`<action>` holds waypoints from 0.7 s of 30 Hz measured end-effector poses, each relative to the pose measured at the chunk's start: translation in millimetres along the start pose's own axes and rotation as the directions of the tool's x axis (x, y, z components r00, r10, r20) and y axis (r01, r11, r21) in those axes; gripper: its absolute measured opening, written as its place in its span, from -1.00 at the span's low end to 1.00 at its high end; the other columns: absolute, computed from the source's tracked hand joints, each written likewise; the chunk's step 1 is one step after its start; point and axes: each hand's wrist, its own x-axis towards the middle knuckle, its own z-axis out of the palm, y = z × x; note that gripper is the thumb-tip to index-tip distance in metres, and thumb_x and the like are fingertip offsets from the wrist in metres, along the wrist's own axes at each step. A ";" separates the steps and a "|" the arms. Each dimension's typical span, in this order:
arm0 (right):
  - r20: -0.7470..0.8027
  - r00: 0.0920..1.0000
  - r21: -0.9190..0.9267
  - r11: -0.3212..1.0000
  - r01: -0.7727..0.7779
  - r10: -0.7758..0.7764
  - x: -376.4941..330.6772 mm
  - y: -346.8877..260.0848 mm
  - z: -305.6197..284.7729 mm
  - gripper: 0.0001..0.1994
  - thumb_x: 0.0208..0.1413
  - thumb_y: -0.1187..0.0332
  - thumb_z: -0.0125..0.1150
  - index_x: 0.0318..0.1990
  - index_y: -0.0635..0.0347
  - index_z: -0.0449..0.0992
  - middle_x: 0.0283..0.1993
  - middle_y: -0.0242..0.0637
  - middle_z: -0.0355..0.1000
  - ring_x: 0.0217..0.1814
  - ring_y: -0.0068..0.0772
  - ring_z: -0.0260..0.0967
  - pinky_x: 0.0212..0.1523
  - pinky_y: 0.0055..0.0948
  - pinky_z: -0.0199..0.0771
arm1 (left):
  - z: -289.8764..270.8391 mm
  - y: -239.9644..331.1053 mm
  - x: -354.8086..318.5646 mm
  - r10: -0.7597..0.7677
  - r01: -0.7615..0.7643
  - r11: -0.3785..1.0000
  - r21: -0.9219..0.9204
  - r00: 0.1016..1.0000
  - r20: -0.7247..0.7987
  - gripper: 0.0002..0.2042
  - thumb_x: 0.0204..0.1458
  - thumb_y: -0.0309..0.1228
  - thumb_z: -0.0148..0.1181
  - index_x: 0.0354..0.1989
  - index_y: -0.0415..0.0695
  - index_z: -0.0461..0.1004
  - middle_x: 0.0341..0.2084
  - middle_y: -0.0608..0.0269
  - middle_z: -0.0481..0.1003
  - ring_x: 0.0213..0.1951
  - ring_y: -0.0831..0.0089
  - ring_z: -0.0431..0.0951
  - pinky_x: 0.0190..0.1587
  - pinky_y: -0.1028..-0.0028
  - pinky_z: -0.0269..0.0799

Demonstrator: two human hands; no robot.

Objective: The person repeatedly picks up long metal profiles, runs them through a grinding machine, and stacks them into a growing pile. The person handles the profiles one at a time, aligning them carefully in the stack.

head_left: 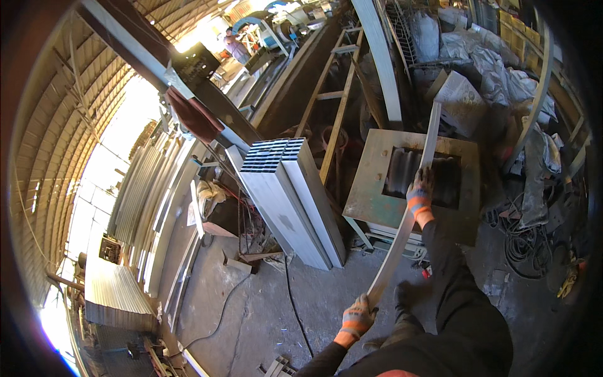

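Observation:
A long, straight silvery metal bar (391,264) slants away from me across the top of a worn green-grey metal machine table (369,164). My left hand (358,319), in an orange and grey work glove, is closed round the bar's near end. Farther up, my right hand (420,191), gloved alike with dark fingers, grips the bar over the table. Beside that hand, a dark ribbed roller or brush (404,173) shows in the table's rectangular opening. The bar hides part of this opening. Its far end reaches past the table's back edge.
Left of the table stands a tall bundle of rectangular metal tubes (286,201). A dark cable (294,301) runs over the floor. Coiled hoses (524,248) and crumpled sacks (480,50) lie at right. Long profiles (147,195) lean at left. Far back is another person (236,47).

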 end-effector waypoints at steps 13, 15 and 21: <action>0.097 0.993 0.103 0.993 0.060 -0.070 -348.5 -120.3 -164.8 -0.22 0.27 0.27 0.28 0.58 0.51 0.27 0.75 0.29 0.03 0.83 0.40 -0.14 0.82 0.14 -0.18 | 62.4 -179.0 -370.0 -0.288 0.321 0.946 -0.036 0.889 0.356 -0.42 0.30 0.03 0.44 0.30 -0.12 0.50 0.04 0.04 0.74 0.09 0.03 0.76 0.06 0.13 0.67; 0.123 0.989 0.146 0.987 0.069 -0.087 -396.0 -130.8 -183.0 -0.12 0.22 0.26 0.40 0.64 0.44 0.20 0.79 0.27 -0.05 0.85 0.39 -0.20 0.83 0.11 -0.21 | 62.0 -204.9 -419.4 -0.328 0.361 0.929 -0.079 0.904 0.275 -0.42 0.31 0.03 0.43 0.30 -0.12 0.51 0.05 0.05 0.74 0.09 0.05 0.75 0.06 0.15 0.66; 0.363 0.910 0.549 0.743 -0.383 0.201 -522.4 -127.4 -215.8 0.16 -0.11 0.12 0.82 0.61 0.35 0.21 0.64 0.26 0.25 0.69 0.36 0.18 0.68 0.09 0.24 | 22.8 -210.0 -495.9 -0.452 0.482 0.855 -0.191 0.874 0.178 -0.43 0.34 0.04 0.40 0.31 -0.13 0.54 0.06 0.08 0.74 0.08 0.14 0.74 0.08 0.19 0.65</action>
